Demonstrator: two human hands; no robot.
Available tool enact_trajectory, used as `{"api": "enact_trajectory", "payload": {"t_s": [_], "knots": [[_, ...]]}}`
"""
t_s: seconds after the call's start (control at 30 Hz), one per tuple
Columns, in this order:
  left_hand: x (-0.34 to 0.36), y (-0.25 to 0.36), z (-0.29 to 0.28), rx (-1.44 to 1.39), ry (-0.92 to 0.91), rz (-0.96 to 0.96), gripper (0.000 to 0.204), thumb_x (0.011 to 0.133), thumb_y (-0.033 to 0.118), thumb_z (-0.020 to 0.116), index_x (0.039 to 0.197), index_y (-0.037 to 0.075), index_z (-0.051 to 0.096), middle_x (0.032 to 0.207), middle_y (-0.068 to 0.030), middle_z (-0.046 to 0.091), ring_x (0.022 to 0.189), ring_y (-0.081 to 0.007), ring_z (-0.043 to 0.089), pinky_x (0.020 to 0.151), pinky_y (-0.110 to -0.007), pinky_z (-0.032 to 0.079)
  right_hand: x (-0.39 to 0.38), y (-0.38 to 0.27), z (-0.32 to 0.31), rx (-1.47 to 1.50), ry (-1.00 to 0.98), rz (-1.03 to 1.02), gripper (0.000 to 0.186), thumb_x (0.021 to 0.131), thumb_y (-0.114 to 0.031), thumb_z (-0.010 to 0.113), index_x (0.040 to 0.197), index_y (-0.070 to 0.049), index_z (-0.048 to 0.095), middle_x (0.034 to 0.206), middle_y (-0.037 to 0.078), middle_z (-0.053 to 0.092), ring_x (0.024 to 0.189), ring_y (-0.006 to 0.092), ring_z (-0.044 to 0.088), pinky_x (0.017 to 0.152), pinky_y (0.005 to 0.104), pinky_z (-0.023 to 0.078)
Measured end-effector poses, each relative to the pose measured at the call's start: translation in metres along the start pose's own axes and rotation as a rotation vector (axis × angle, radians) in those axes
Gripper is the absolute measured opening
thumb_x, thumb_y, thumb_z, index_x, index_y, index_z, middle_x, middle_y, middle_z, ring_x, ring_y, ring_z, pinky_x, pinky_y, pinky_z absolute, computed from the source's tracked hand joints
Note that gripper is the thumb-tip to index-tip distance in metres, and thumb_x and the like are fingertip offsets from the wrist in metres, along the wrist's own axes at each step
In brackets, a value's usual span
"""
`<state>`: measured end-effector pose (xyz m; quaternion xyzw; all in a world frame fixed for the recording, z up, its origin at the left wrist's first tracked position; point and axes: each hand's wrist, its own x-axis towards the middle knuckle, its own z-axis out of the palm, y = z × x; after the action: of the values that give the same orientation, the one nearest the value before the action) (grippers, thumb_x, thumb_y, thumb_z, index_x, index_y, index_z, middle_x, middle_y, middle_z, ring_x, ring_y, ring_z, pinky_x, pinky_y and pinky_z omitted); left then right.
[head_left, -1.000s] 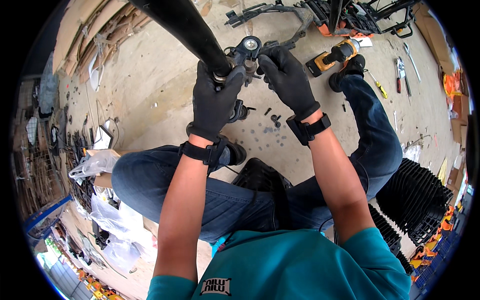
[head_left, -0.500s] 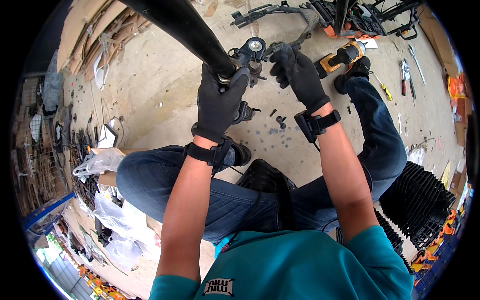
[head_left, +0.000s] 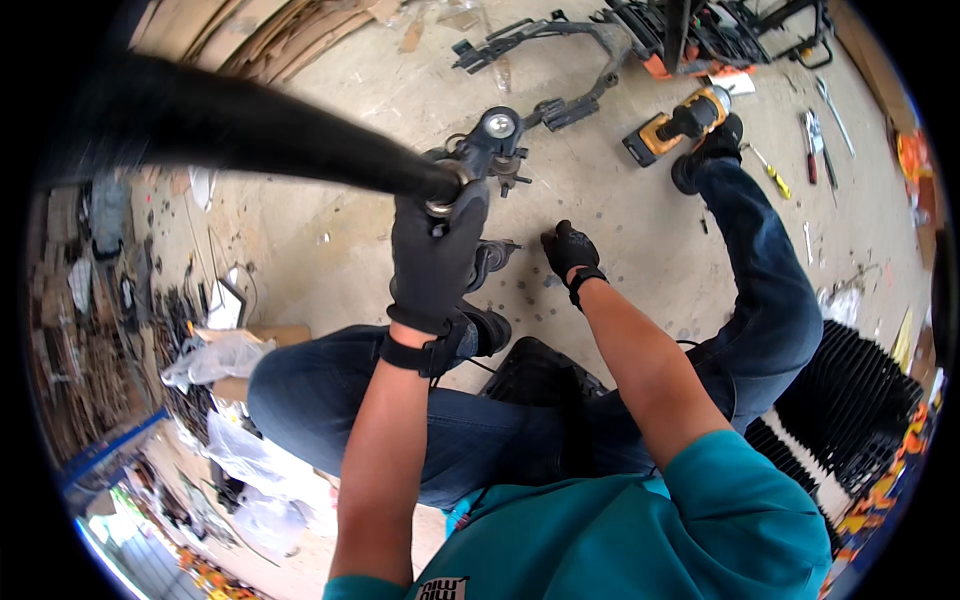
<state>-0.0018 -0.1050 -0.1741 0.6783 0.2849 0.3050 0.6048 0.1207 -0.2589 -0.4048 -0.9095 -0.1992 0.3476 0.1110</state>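
Note:
My left hand (head_left: pixel 437 245), in a black glove, is wrapped round the lower end of a long black metal tube (head_left: pixel 300 145), just under its metal ring (head_left: pixel 444 195). A dark clamp bracket (head_left: pixel 492 140) with a bright round bolt head is fixed beside that end. Another dark clamp-like part (head_left: pixel 490 260) shows beyond my left wrist. My right hand (head_left: pixel 572 247), also gloved in black, is low over the floor with its fingers curled together. What it holds, if anything, is hidden under the fingers. Several grey spots dot the floor around it.
A yellow-and-black cordless power tool (head_left: pixel 680 125) lies by my right shoe. Farther right are a yellow-handled screwdriver (head_left: pixel 770 172), pliers (head_left: pixel 811 145) and a wrench (head_left: pixel 835 115). A dark metal frame piece (head_left: pixel 590 100) lies ahead. Cardboard (head_left: pixel 220 35) is piled far left.
The tube has swung down to the left, blurred, with my left hand still round its end. My right hand has left the bracket and dropped toward the floor, covering where loose bolts lay.

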Motion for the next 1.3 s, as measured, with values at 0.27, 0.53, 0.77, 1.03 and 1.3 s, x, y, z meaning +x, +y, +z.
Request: {"api": "enact_trajectory", "payload": {"t_s": [0.27, 0.53, 0.77, 1.03, 1.3], "knots": [[-0.008, 0.004, -0.004, -0.105, 0.049, -0.155, 0.032, 0.098, 0.007, 0.056, 0.128, -0.001, 0.051, 0.110, -0.0135, 0.066, 0.095, -0.0198, 0.067, 0.088, -0.034, 0.054, 0.015, -0.007, 0.016, -0.021, -0.014, 0.112, 0.030, 0.092, -0.016, 0.053, 0.118, -0.006, 0.059, 0.109, 0.018, 0.070, 0.104, 0.0363, 0.067, 0.086, 0.0462, 0.054], [-0.007, 0.012, 0.009, -0.101, 0.015, -0.126, 0.034, 0.098, 0.009, 0.056, 0.130, -0.001, 0.049, 0.109, -0.0113, 0.064, 0.093, -0.0192, 0.067, 0.086, -0.034, 0.055, 0.038, 0.024, 0.012, 0.621, 0.156, 0.010, 0.025, 0.083, -0.021, 0.066, 0.100, -0.003, 0.068, 0.098, 0.019, 0.072, 0.092, 0.0311, 0.070, 0.081, 0.0415, 0.055], [-0.005, 0.017, 0.008, 0.006, -0.002, -0.152, 0.031, 0.099, 0.017, 0.058, 0.126, 0.002, 0.052, 0.103, -0.0088, 0.065, 0.077, -0.0128, 0.064, 0.065, -0.027, 0.054, -0.007, -0.040, -0.107, 1.636, -0.166, -0.271, 0.023, 0.094, -0.012, 0.066, 0.114, -0.001, 0.061, 0.101, 0.008, 0.068, 0.087, 0.0174, 0.067, 0.083, 0.0315, 0.056], [-0.003, 0.017, 0.002, -0.037, 0.008, -0.113, 0.032, 0.099, 0.022, 0.059, 0.124, 0.004, 0.053, 0.098, -0.0074, 0.064, 0.064, -0.0121, 0.060, 0.056, -0.027, 0.054, -0.059, -0.093, -0.167, 1.468, -0.049, -0.657, 0.022, 0.090, -0.008, 0.067, 0.107, 0.006, 0.065, 0.093, 0.011, 0.070, 0.076, 0.0136, 0.067, 0.074, 0.0267, 0.058], [0.000, 0.003, -0.011, -0.028, 0.006, -0.067, 0.035, 0.098, 0.025, 0.061, 0.126, 0.005, 0.053, 0.096, -0.0070, 0.065, 0.067, -0.0132, 0.063, 0.054, -0.027, 0.053, -0.082, -0.102, -0.171, 1.413, -0.070, -0.650, 0.020, 0.088, -0.006, 0.069, 0.103, 0.007, 0.067, 0.089, 0.011, 0.070, 0.074, 0.0140, 0.068, 0.071, 0.0267, 0.059]]}}
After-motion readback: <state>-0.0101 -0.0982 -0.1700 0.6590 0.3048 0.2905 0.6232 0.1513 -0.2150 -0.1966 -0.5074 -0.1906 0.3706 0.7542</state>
